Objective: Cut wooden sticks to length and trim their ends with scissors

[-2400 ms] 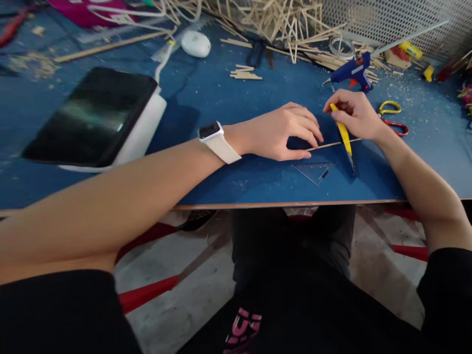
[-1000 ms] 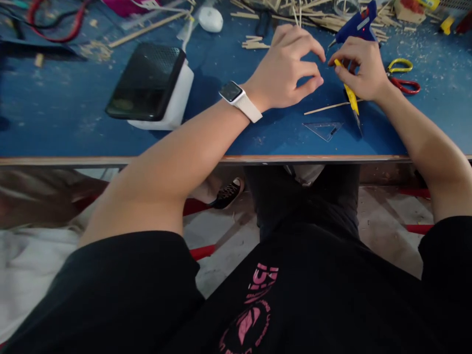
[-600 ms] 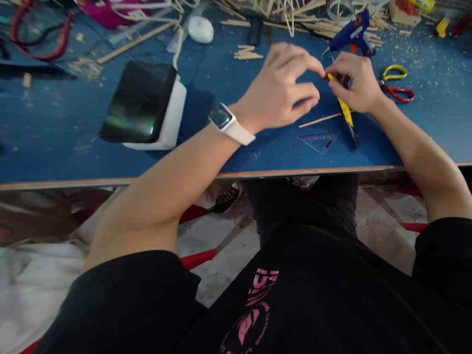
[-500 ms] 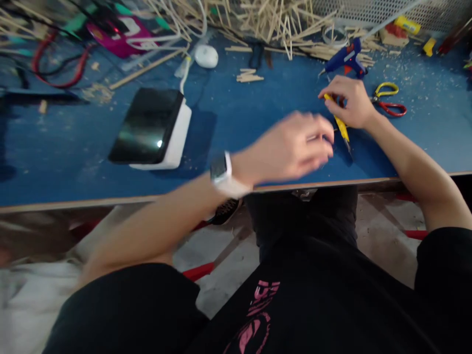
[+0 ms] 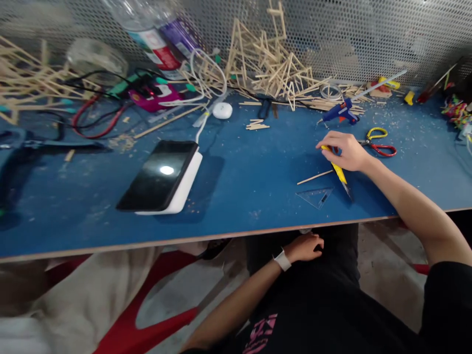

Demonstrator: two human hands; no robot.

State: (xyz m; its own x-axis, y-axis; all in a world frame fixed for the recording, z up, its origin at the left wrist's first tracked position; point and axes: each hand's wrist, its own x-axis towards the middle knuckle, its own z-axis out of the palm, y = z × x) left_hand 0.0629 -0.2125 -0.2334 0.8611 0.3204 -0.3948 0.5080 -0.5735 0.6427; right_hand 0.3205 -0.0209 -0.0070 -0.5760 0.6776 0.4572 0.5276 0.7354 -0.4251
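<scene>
My right hand (image 5: 348, 151) is closed around a yellow utility knife (image 5: 338, 172), its blade end pointing down and toward the table's front edge. Beside the knife, a thin wooden stick (image 5: 314, 177) lies on the blue table. A clear set square (image 5: 316, 196) rests just in front of that stick. Below the table edge, my left hand (image 5: 305, 247) lies on my lap with a white watch strap at the wrist. Its fingers are loosely curled with a gap at the thumb, and nothing shows in them.
Scissors (image 5: 381, 142) and a blue glue gun (image 5: 341, 112) lie behind my right hand. A phone (image 5: 160, 174) rests on a white box at left. Short sticks (image 5: 257, 125) and a stick structure (image 5: 265, 64) sit farther back, near bottles (image 5: 158, 49).
My left hand has dropped from above the table to my lap, uncovering the stick and set square. The view has tilted up. My right hand still holds the knife.
</scene>
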